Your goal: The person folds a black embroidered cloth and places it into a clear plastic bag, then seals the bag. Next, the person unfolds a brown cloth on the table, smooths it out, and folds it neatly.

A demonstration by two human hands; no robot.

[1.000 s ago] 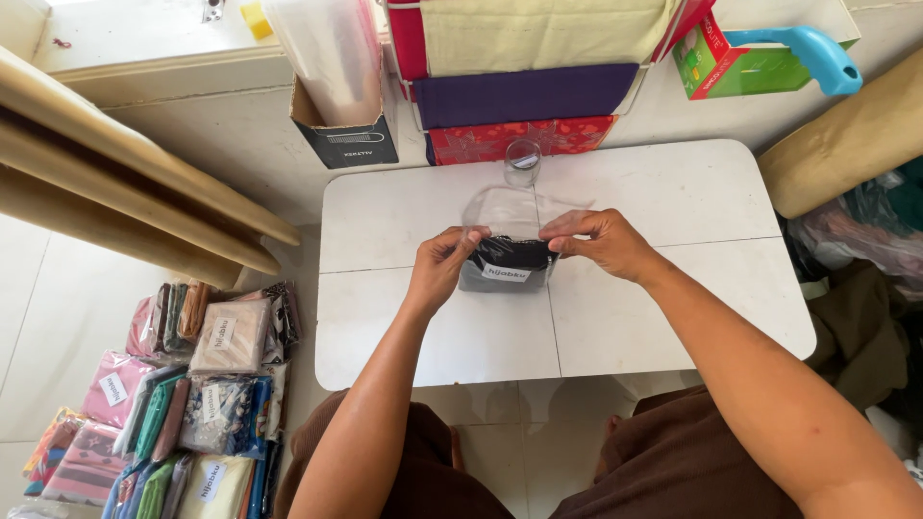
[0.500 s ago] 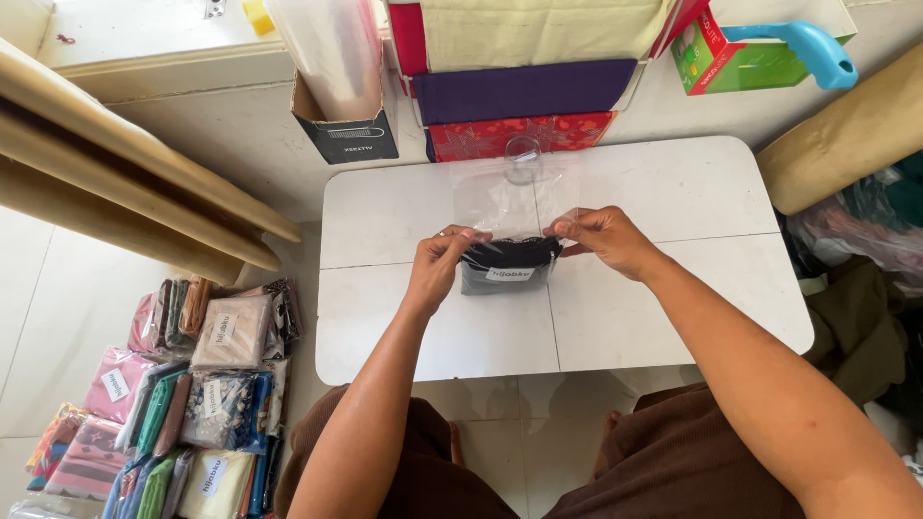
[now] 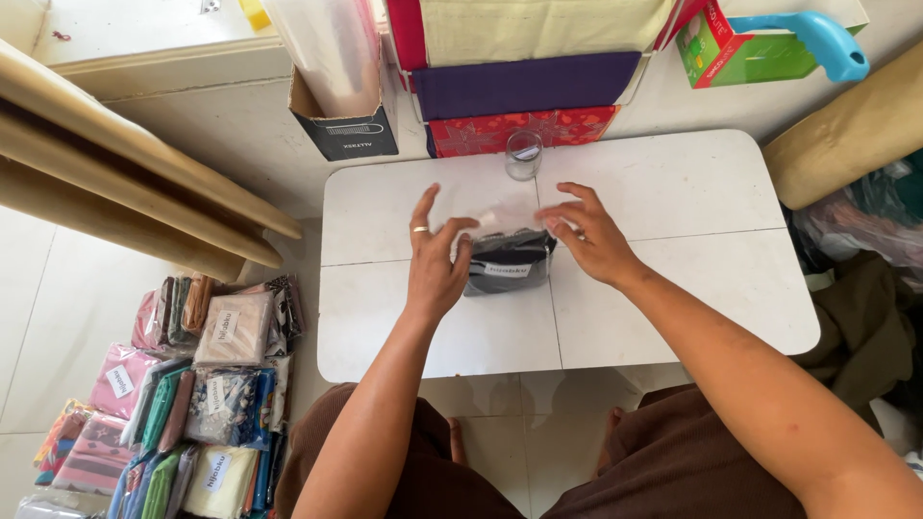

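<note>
A dark folded cloth in a clear plastic bag point(image 3: 505, 271), with a white label on it, lies flat in the middle of the white low table point(image 3: 673, 192). My left hand point(image 3: 437, 261) hovers at the bag's left edge, fingers spread, thumb touching the bag; a ring is on one finger. Spread the same way, my right hand point(image 3: 591, 240) rests its fingertips on the clear flap at the bag's upper right. Neither hand grips the bag.
A small clear glass point(image 3: 523, 154) stands just behind the bag. Beyond the table are a cardboard box of plastic sleeves point(image 3: 341, 125), stacked fabric bins point(image 3: 524, 85) and a green box point(image 3: 735, 48). Bagged cloths point(image 3: 192, 384) lie piled on the floor at left, wooden boards point(image 3: 125, 183) above them.
Both hands were pinching the bag's top edge and have let go, fingers now spread. The bag went from slightly lifted to lying flat on the table.
</note>
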